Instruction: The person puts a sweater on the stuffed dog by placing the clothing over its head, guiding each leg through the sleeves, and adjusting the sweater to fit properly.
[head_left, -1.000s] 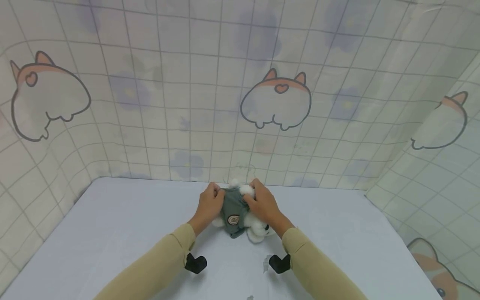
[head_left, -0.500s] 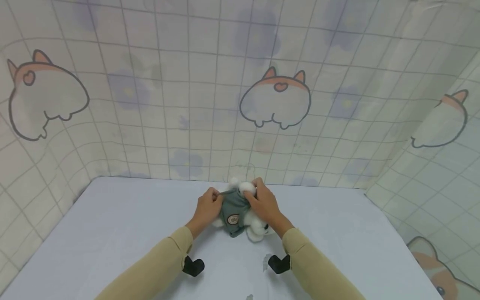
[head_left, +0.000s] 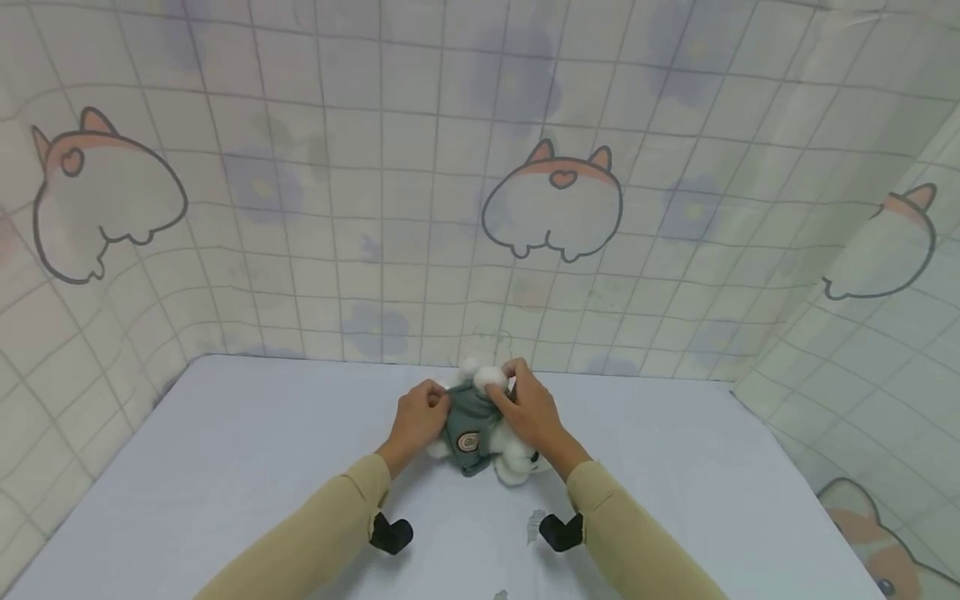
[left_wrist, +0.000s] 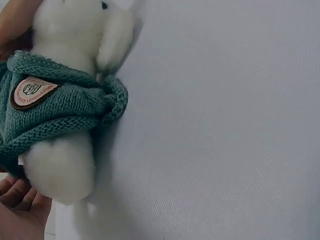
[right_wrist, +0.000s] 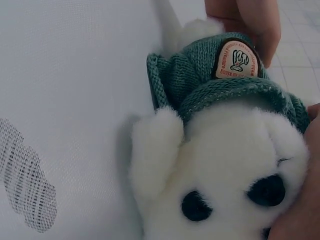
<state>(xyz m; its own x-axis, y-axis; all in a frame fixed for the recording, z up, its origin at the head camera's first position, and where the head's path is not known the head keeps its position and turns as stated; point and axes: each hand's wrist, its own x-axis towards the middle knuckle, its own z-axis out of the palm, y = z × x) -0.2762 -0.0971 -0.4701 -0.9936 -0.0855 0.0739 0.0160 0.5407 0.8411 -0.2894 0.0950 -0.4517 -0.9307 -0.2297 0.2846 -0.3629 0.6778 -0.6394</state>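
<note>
Holding both forearms out in front, clad in tan sleeves (head_left: 315,527), and angling them inward over a white table (head_left: 262,450). Wearing a black piece (head_left: 392,533) at the inner side of each cuff.

Resting the left hand (head_left: 418,415) and the right hand (head_left: 532,410) a little apart near the table's far edge, showing the backs of both to the head camera. Holding between them, on the table, a white plush toy (right_wrist: 220,155) in a green knitted garment (left_wrist: 65,107).

Pinching the garment's near edge between curled left fingers and thumb. Gripping the toy's other side in the right hand, laying the thumb across its front beside a round white part and bending the fingers behind.

Pointing the toy's head toward the right wrist, dark round features showing, and a white leg (left_wrist: 60,167) toward the left hand. Displaying a printed patch (left_wrist: 34,92) on the garment, between the hands. Showing a gray mesh-like mark (right_wrist: 30,180) on the table, near the right cuff. Facing, beyond both hands, a grid-patterned wall covering (head_left: 300,250) printed with cartoon animals (head_left: 552,208).
</note>
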